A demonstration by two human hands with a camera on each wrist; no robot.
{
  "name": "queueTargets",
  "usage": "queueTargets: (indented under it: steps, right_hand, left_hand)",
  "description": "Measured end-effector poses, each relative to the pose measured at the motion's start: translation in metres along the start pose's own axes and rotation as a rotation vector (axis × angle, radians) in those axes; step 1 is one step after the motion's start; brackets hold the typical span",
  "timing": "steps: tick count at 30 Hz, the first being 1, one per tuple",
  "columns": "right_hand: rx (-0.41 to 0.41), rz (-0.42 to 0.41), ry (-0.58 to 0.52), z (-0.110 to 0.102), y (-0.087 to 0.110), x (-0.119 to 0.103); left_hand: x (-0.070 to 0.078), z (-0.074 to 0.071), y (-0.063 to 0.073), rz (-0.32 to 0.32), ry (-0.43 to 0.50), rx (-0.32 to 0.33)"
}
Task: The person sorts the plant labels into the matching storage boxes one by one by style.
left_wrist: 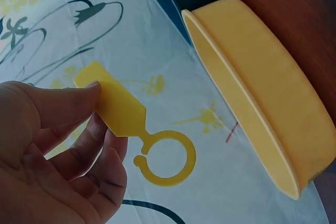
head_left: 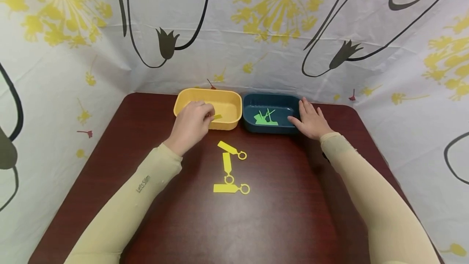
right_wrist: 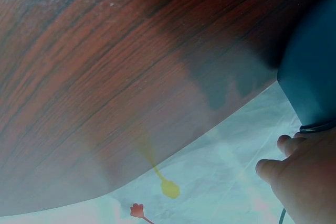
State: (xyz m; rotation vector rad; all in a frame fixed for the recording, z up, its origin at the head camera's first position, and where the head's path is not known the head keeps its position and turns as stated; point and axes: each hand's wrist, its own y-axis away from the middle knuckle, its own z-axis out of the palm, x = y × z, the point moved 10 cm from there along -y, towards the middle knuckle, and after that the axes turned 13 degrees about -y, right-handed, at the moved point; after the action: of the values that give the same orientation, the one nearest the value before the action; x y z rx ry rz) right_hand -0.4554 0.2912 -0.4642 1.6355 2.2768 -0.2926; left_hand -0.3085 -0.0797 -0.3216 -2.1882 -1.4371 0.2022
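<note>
Over the yellow bin (head_left: pixel 227 126), my left hand (head_left: pixel 192 123) pinches a flat yellow tag (left_wrist: pixel 122 102) between thumb and fingers. The tag has a split ring at one end, which hangs free in the left wrist view. My right hand (head_left: pixel 311 121) rests at the right end of the dark blue bin (head_left: pixel 271 129), fingers straight and spread along its rim. Several green flat pieces (head_left: pixel 266 122) lie in the blue bin. Three more yellow ring tags, an upper one (head_left: pixel 228 147), a middle one (head_left: pixel 227 162) and a lower one (head_left: pixel 225 188), lie on the table.
Both bins stand side by side at the back edge of the dark wood table (head_left: pixel 256 227). Behind and on both sides hangs a white cloth (head_left: pixel 227 60) with yellow and grey flower prints.
</note>
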Motion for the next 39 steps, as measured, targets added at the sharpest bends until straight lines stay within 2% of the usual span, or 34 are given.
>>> queueTargets:
  steps: [4, 14, 21, 30, 39]
  right_hand:
    - [-0.010, 0.002, -0.005, -0.001, 0.001, -0.001]
    - [-0.012, 0.000, -0.012, 0.000, 0.000, -0.001]
    - [-0.008, -0.001, -0.013, -0.001, 0.000, -0.001]
    - [-0.013, 0.006, -0.019, 0.001, 0.001, 0.001]
    - [-0.003, 0.005, -0.010, 0.000, 0.000, 0.002]
  left_hand:
    - [-0.007, 0.006, -0.011, -0.033, -0.006, -0.002]
    - [-0.028, 0.024, -0.037, -0.079, -0.069, -0.061]
    - [-0.041, 0.039, -0.053, -0.097, -0.101, -0.137]
    - [-0.056, 0.062, -0.062, -0.103, -0.116, -0.208]
    - [-0.076, 0.089, -0.070, -0.059, -0.283, -0.245]
